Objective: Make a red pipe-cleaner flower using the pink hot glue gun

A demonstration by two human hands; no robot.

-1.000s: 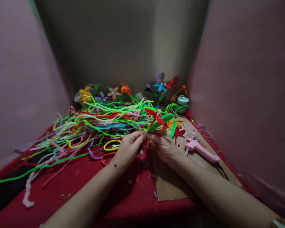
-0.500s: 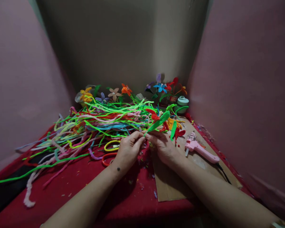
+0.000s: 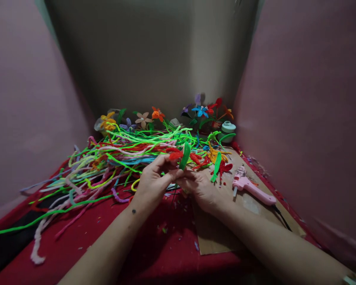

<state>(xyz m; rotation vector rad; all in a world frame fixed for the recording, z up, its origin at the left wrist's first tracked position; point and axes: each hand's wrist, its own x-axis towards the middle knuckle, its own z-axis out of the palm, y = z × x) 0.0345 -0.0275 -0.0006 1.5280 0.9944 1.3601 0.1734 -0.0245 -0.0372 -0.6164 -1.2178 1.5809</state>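
Observation:
Both hands meet over the middle of the table. My left hand (image 3: 157, 176) pinches the base of a green leaf (image 3: 185, 155), which stands upright between the hands. Its fingers also touch a red flower (image 3: 175, 153) just behind. My right hand (image 3: 200, 188) is closed at the same spot from the right, its fingertips against the lower end of the leaf and a thin dark stem. Which fingers bear the flower is partly hidden. Another green leaf (image 3: 216, 167) and a red flower piece (image 3: 225, 167) lie right of the hands.
Many coloured pipe cleaners (image 3: 130, 148) are heaped behind and left. A pink glue gun (image 3: 252, 188) lies on cardboard (image 3: 213, 233) at the right. Finished flowers (image 3: 201, 111) and a lidded jar (image 3: 228, 128) stand at the back. Yellow-handled scissors (image 3: 134, 185) are partly behind my left hand.
The green leaf has turned from a rightward slant to nearly upright and sits a little further left. My left hand has shifted left, and the red flower now shows beside its fingers.

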